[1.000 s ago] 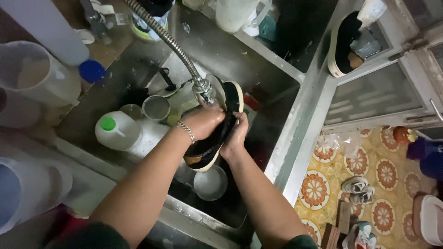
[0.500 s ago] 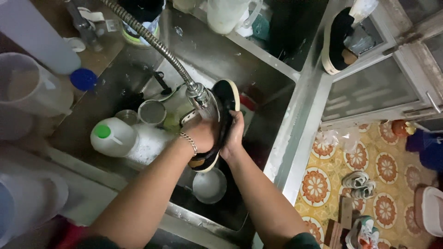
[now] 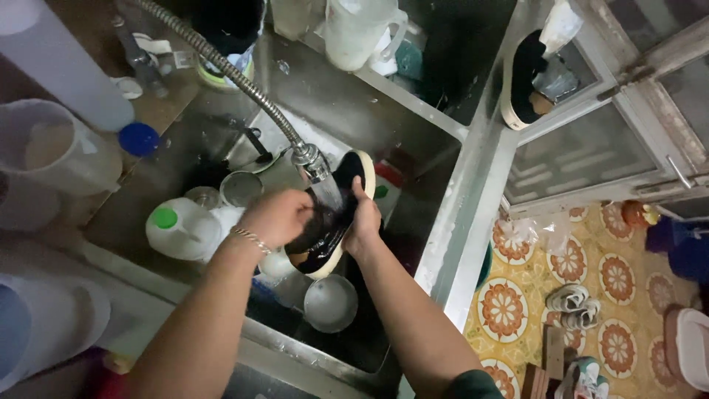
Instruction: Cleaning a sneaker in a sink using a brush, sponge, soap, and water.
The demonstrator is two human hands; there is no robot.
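Over the steel sink (image 3: 436, 244), a white jug with a green cap (image 3: 181, 225) lies left of the shoe. The left hand (image 3: 277, 216) is curled against the black slip-on shoe (image 3: 329, 222) under the spray head (image 3: 312, 162). The right hand (image 3: 364, 220) grips the shoe's side.

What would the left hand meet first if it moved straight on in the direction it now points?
Probably the black shoe: the left hand points right, its fingers already at the shoe's inner side under the running water. Beyond the shoe lies the right hand. Depth is unclear.
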